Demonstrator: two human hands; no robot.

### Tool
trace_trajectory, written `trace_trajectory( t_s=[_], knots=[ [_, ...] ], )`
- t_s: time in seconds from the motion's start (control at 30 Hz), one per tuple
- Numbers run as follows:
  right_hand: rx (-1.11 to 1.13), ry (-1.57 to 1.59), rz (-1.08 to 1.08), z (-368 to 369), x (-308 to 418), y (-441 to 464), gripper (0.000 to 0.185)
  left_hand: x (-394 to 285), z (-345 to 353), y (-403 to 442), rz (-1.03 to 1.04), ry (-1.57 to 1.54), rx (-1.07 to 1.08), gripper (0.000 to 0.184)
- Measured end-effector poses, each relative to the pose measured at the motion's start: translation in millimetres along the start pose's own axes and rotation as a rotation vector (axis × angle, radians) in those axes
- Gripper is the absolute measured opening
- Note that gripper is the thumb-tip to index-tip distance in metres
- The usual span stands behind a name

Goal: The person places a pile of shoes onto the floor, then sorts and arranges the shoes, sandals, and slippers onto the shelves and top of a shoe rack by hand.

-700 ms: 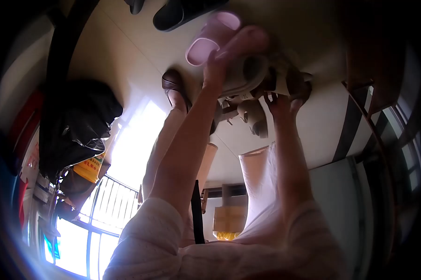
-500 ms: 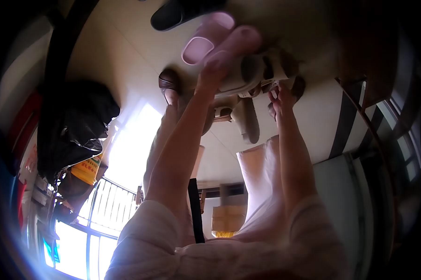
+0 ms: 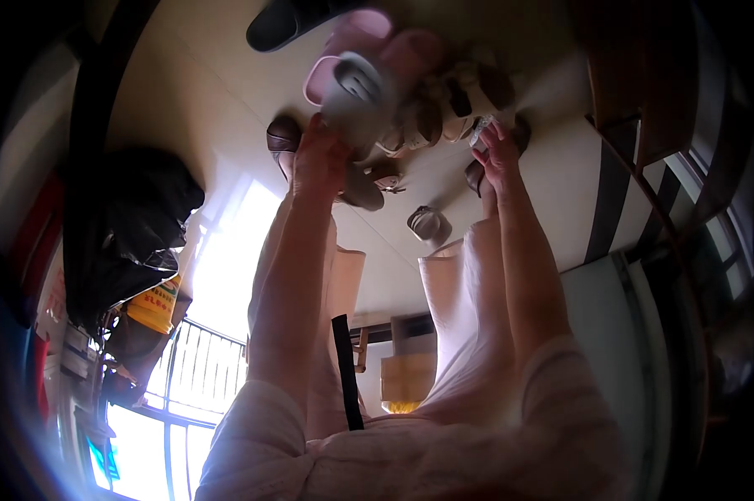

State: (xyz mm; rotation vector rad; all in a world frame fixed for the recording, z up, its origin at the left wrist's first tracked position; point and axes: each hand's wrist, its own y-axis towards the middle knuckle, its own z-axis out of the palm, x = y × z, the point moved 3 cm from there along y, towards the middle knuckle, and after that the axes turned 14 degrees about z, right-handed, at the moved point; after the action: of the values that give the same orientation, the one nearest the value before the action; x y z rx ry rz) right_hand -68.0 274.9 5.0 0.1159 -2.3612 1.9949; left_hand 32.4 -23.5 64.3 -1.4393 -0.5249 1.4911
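My left hand [image 3: 320, 159] has its fingers closed at the lower end of a light grey shoe [image 3: 356, 96], which is blurred and overlaps the pink slippers [image 3: 320, 79]. My right hand [image 3: 498, 154] has its fingers apart beside a small glittery item [image 3: 480, 131]; whether it touches that item I cannot tell. Between the hands lie several beige and brown shoes [image 3: 421, 123]. Below them, a single grey shoe [image 3: 430, 224] rests on the floor. A further grey shoe [image 3: 362, 190] is just right of my left wrist.
My feet wear brown shoes [image 3: 283, 134]. A black slipper [image 3: 273, 27] lies at the top. Black plastic bags [image 3: 135, 225] hang at the left above a yellow bag [image 3: 154, 305]. A dark wooden frame [image 3: 657, 209] stands at the right, and a cardboard box [image 3: 408, 377] shows between my legs.
My left hand has moved left and down from beside the pink slippers, with the grey shoe now in it. My right hand has shifted slightly upward, and the shoes between the hands lie differently.
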Motion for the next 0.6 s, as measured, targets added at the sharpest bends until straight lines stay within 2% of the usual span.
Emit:
trace_trajectory(
  t_s=[0.07,0.1,0.13,0.17,0.2,0.23,0.33,0.4,0.43,0.53,0.6],
  knots=[
    [0.011,-0.17,-0.12,-3.7,0.0,4.5,0.052,-8.0,2.1,-2.8,0.021,0.082,0.036,0.062],
    [0.041,-0.269,-0.22,-10.7,-7.2,23.2,0.054,-11.9,5.9,-6.0,0.014,0.335,-0.022,0.058],
    [0.07,-0.369,-0.318,-17.8,-15.2,42.2,0.057,-9.6,6.2,-9.0,-0.004,0.327,0.086,0.056],
    [-0.06,-0.54,-0.348,-24.7,-21.9,58.2,0.057,-9.9,2.8,-13.1,-0.022,0.319,0.191,0.053],
    [-0.116,-0.576,-0.338,-23.4,-20.7,54.8,0.056,-9.0,-0.5,-20.8,-0.039,0.312,0.294,0.051],
    [-0.171,-0.612,-0.328,-12.7,-9.9,44.8,0.055,-13.6,13.6,-38.8,-0.106,0.345,0.157,0.052],
    [-0.222,-0.715,-0.424,-1.8,-1.3,49.6,0.043,-14.8,58.0,-60.9,-0.128,0.663,0.37,0.038],
    [-0.241,-0.813,-0.489,-1.5,-1.4,59.3,0.041,-5.4,63.3,-64.3,-0.169,0.585,0.38,0.034],
    [-0.358,-0.911,-0.639,-1.2,-3.2,59.8,0.035,-2.6,63.3,-65.6,-0.185,0.544,0.385,0.033],
    [-0.457,-1.173,-0.598,-13.5,-5.2,62.5,0.03,-0.3,64.8,-74.9,-0.213,0.579,0.505,0.038],
    [-0.53,-1.2,-0.618,-19.7,-1.5,63.7,0.027,-6.4,70.1,-78.1,-0.21,0.551,0.521,0.037]
  ],
)
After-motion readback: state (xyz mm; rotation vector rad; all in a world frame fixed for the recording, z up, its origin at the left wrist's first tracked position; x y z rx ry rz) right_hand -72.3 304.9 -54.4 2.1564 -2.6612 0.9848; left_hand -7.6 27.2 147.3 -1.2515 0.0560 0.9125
